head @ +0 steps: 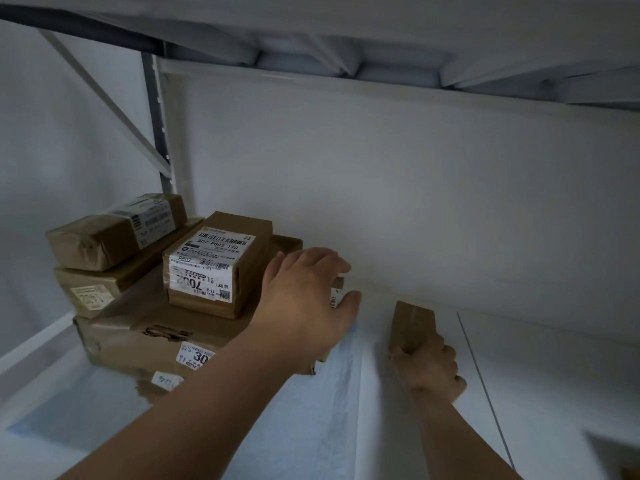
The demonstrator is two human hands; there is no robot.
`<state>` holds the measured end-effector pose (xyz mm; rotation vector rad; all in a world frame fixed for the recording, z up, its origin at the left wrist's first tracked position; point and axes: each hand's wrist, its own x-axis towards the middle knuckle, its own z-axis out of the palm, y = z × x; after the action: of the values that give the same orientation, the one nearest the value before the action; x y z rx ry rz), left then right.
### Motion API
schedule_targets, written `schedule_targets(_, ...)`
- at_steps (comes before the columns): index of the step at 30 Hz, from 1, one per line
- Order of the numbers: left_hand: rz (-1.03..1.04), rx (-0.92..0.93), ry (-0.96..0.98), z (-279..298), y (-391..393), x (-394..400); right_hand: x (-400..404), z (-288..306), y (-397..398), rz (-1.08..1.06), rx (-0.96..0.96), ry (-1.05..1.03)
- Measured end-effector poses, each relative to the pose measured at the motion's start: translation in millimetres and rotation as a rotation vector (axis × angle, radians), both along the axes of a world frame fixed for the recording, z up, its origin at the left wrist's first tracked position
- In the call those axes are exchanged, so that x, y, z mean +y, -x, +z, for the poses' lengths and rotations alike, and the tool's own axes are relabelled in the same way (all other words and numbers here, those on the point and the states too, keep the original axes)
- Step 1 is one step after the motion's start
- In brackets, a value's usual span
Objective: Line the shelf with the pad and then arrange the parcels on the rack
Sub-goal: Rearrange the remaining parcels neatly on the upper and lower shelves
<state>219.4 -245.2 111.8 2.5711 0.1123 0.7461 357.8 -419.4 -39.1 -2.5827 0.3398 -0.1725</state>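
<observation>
A pale blue pad (332, 410) covers the white shelf (554, 368). On its left stands a pile of brown parcels: a large flat carton (145, 334) at the bottom, a labelled box marked 7002 (214, 268) on it, and two more parcels (104, 265) stacked behind at the left. My left hand (308, 303) reaches over the pile's right end and grips a small labelled parcel (337, 294), mostly hidden under the hand. My right hand (427, 365) grips a small brown box (412, 323) standing on the shelf to the right.
A white back wall (415, 202) closes the shelf behind. The rack's upright post (162, 133) and a diagonal brace stand at the left. The underside of the shelf above (381, 36) hangs overhead. A thin seam (481, 382) runs across the shelf at the right.
</observation>
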Motion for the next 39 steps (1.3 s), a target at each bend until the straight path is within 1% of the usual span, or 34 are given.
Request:
schedule_targets(1, -0.004, -0.013, 0.005, 1.3, 0.6, -0.4, -0.9, 3.0, 0.5, -0.016, 0.001, -0.031)
schedule_targets(2, -0.008, -0.03, 0.015, 3.0, 1.8, -0.1, -1.0, 6.4, 1.4, -0.031, -0.003, -0.107)
schedule_targets(3, -0.012, -0.048, 0.031, 4.9, 4.2, 0.7, 0.0, 12.4, 5.4, -0.045, -0.016, -0.237)
schedule_targets(4, -0.014, -0.07, 0.049, 7.8, 7.2, 2.2, 2.1, 20.3, 10.5, -0.055, -0.035, -0.417)
schedule_targets(6, -0.006, -0.135, 0.082, 13.6, 15.1, 6.6, 8.9, 43.1, 27.6, -0.047, -0.069, -0.854)
schedule_targets(7, 0.005, -0.176, 0.107, 17.1, 20.0, 9.1, 12.2, 53.8, 36.0, -0.022, -0.053, -1.096)
schedule_targets(9, 0.023, -0.257, 0.158, 21.9, 30.3, 14.5, 16.5, 75.7, 56.4, 0.073, 0.066, -1.549)
schedule_targets(11, 0.039, -0.329, 0.186, 25.3, 42.1, 18.9, 19.1, 97.7, 77.6, 0.166, 0.181, -1.871)
schedule_targets(13, 0.057, -0.363, 0.218, 25.7, 52.7, 22.0, 22.2, 113.5, 97.1, 0.262, 0.288, -2.031)
schedule_targets(14, 0.059, -0.353, 0.235, 23.8, 56.1, 23.1, 24.4, 117.8, 103.9, 0.296, 0.329, -2.059)
schedule_targets(16, 0.04, -0.275, 0.247, 17.8, 59.5, 24.5, 30.8, 123.2, 115.0, 0.33, 0.376, -2.081)
schedule_targets(19, -0.063, -0.164, 0.245, 4.9, 57.7, 21.4, 44.5, 127.4, 127.9, 0.384, 0.399, -2.119)
schedule_targets(22, -0.226, -0.088, 0.316, -9.2, 54.2, 9.3, 58.4, 128.4, 138.2, 0.411, 0.378, -2.088)
schedule_targets(24, -0.271, -0.092, 0.332, -17.6, 52.4, 4.7, 64.6, 128.2, 143.6, 0.451, 0.359, -2.039)
schedule_targets(26, -0.263, -0.129, 0.342, -25.0, 50.9, 6.9, 66.3, 128.0, 148.1, 0.489, 0.318, -1.919)
schedule_targets(28, -0.252, -0.105, 0.326, -31.1, 50.7, 11.2, 64.0, 127.9, 150.0, 0.481, 0.255, -1.77)
schedule_targets(32, -0.224, -0.046, 0.19, -32.4, 53.9, 13.1, 66.8, 126.6, 151.0, 0.47, 0.15, -1.522)
schedule_targets(35, -0.177, -0.023, 0.06, -33.8, 60.2, 18.3, 72.7, 124.9, 145.9, 0.438, 0.053, -1.473)
schedule_targets(37, -0.113, -0.085, -0.012, -34.5, 66.4, 25.2, 76.9, 126.0, 136.4, 0.392, -0.038, -1.41)
schedule_targets(39, -0.063, -0.163, -0.018, -33.6, 72.8, 31.9, 84.4, 124.3, 124.9, 0.29, -0.107, -1.247)
